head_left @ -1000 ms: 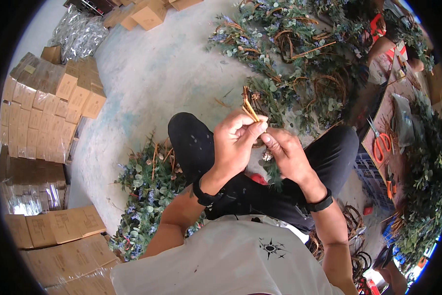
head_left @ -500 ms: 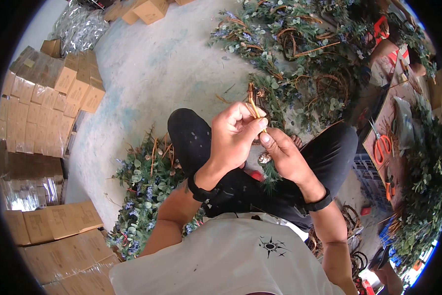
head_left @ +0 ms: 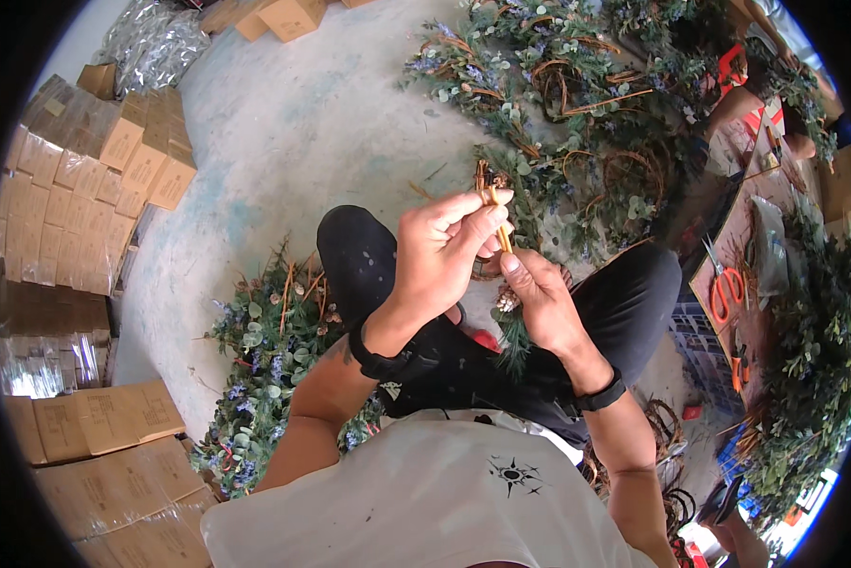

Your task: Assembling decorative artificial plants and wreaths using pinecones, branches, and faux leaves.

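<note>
Hands meet over your lap on a thin yellow-brown twig (head_left: 498, 225), held above your knees.

Your left hand (head_left: 441, 256) has its grip closed on the twig, pinching it between thumb and fingertips near the upper end; your right hand (head_left: 542, 301) grips a small sprig of greenery (head_left: 512, 331) that hangs down from it, its thumb pressed to the twig's lower part. You sit on the pale concrete floor (head_left: 293, 142) in black trousers, a dark band on each wrist. A leafy wreath (head_left: 264, 350) with blue flowers lies by your left knee, more wreaths (head_left: 577, 104) ahead. Stacked cardboard boxes (head_left: 84, 189) stand to your left, and orange-handled scissors (head_left: 725, 289) lie on a board to your right.
</note>
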`<control>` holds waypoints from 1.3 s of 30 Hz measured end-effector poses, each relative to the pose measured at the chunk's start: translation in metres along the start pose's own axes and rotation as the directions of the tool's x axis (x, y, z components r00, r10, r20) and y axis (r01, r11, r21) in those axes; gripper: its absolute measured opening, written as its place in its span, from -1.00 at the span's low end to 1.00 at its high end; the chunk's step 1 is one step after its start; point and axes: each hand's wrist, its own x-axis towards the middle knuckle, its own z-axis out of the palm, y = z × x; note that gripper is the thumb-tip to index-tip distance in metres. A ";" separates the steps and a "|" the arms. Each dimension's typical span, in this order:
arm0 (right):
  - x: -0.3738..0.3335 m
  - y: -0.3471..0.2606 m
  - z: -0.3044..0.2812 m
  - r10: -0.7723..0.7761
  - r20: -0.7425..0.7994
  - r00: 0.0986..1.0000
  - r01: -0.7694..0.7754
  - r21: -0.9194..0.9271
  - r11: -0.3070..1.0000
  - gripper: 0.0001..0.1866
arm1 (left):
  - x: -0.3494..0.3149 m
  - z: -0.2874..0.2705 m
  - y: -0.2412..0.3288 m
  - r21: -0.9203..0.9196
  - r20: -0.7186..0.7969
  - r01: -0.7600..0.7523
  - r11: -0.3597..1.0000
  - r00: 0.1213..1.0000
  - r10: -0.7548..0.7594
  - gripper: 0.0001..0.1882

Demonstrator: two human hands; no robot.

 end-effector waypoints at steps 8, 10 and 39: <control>-0.008 0.005 0.015 -0.015 -0.059 0.998 0.025 0.168 0.986 -0.53 | 0.016 -0.023 0.004 -0.091 0.218 0.296 0.951 0.938 -0.271 -0.75; -0.007 0.008 0.012 0.004 -0.009 1.000 -0.003 0.172 0.985 -0.55 | 0.015 -0.023 0.006 -0.143 0.258 0.370 0.918 0.909 -0.327 -0.74; -0.016 -0.025 -0.017 -0.083 0.208 0.975 0.024 0.270 0.963 -0.60 | 0.024 0.005 -0.027 0.337 0.330 -0.790 0.512 0.609 0.722 -0.74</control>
